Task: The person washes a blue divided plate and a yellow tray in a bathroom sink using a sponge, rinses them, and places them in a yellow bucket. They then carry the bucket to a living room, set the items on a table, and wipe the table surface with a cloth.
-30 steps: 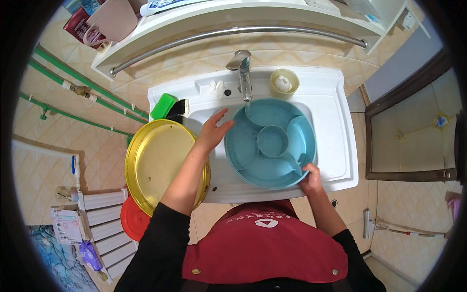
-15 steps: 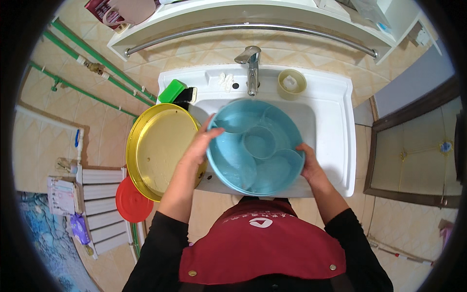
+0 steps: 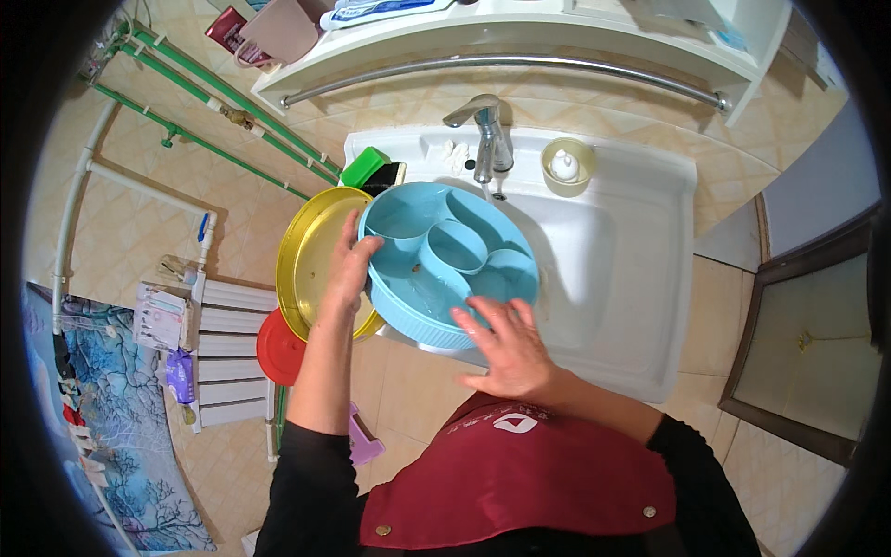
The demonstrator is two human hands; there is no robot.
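Note:
A round light-blue divided tray (image 3: 455,247), with curved compartments around a central cup, is tilted over the left part of the white sink (image 3: 640,269). My left hand (image 3: 345,265) grips its left rim, thumb over the edge and fingers along the outside. My right hand (image 3: 510,348) is at the tray's near right edge, fingers spread; it covers part of the rim, and whether the fingertips press on it I cannot tell. Under and left of the tray sits a yellow round basin (image 3: 311,269), partly hidden. Behind the tray stands the chrome tap (image 3: 484,139).
On the sink's back ledge are a green block-shaped item (image 3: 365,166) and a beige bowl (image 3: 568,167) holding a white object. A red round item (image 3: 281,348) lies beside a white radiator (image 3: 232,345). A metal rail (image 3: 501,61) runs below the shelf.
The tray has shifted left, away from the sink's middle and over the yellow basin, and tipped. My right hand has left its right rim and come to the near edge, fingers spread.

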